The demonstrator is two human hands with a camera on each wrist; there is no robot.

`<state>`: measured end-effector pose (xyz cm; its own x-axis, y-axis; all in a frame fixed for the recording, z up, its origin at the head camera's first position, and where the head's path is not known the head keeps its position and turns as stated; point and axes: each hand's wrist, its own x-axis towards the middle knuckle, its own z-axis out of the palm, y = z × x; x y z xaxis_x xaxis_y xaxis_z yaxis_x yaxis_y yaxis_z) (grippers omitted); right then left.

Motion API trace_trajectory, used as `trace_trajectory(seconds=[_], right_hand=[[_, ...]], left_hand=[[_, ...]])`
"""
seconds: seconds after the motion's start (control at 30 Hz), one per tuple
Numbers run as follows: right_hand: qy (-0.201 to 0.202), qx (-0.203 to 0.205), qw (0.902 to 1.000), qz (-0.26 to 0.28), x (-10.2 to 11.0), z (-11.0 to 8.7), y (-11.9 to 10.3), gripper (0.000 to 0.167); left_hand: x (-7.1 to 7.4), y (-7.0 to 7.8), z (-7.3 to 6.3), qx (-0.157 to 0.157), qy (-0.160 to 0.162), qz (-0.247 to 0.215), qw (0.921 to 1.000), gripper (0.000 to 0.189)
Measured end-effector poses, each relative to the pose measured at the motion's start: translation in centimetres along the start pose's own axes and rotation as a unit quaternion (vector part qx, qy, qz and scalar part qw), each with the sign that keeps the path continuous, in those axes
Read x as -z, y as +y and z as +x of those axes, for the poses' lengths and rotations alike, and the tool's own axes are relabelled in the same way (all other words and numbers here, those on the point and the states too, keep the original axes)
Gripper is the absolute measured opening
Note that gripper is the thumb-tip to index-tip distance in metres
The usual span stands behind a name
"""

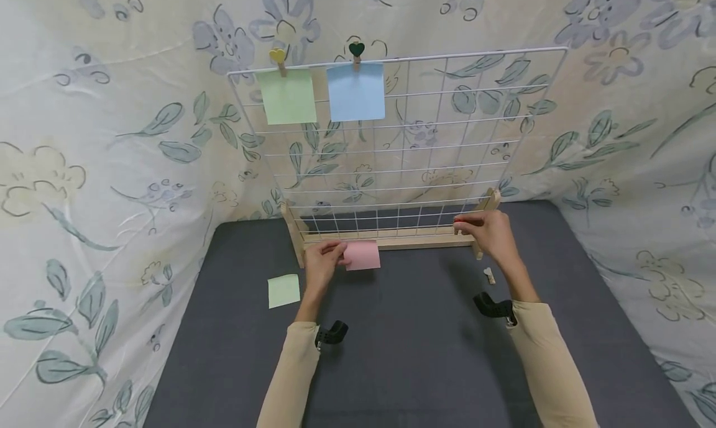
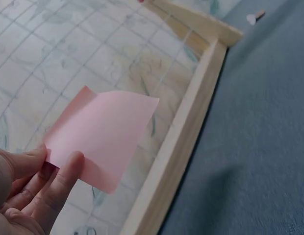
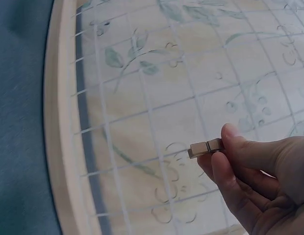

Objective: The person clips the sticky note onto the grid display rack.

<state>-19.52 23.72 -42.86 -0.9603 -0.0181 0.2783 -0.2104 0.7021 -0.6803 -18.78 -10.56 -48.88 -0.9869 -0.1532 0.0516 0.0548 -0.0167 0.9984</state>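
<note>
My left hand (image 1: 320, 265) pinches a square pink paper note (image 2: 105, 132) by one edge between thumb and fingers, in front of the rack's wooden base. In the right wrist view, my right hand (image 3: 262, 178) holds a small wooden clothespin (image 3: 203, 147) between thumb and fingertips, its wooden tip pointing away from them. A bit of red shows at those fingertips in the head view. Behind both hands stands a white wire grid rack (image 1: 436, 148). From its top bar hang a green note (image 1: 288, 97) under a yellow heart clothespin (image 1: 278, 56) and a blue note (image 1: 356, 94) under a dark green heart clothespin (image 1: 357, 49).
Another green note (image 1: 283, 291) lies on the dark table (image 1: 403, 359), left of my left hand. A clothespin with a white top (image 1: 489, 275) lies near my right wrist. The wooden base (image 1: 414, 243) carries the grid, and a floral cloth (image 1: 140, 167) surrounds the table.
</note>
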Motion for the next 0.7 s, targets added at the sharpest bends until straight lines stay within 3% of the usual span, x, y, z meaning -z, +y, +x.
trace_trajectory(seconds=[0.4, 0.7], right_hand=[[-0.003, -0.003, 0.9995, 0.032, 0.7, 1.6, -2.6, 0.025], [0.009, 0.011, 0.9989, 0.044, 1.9, 3.1, -5.3, 0.022]], left_hand=[[-2.0, 1.6, 0.9, -0.023, -0.031, 0.001, 0.9992, 0.021], [-3.8, 4.7, 2.1, -0.048, -0.048, -0.025, 0.9974, 0.017]])
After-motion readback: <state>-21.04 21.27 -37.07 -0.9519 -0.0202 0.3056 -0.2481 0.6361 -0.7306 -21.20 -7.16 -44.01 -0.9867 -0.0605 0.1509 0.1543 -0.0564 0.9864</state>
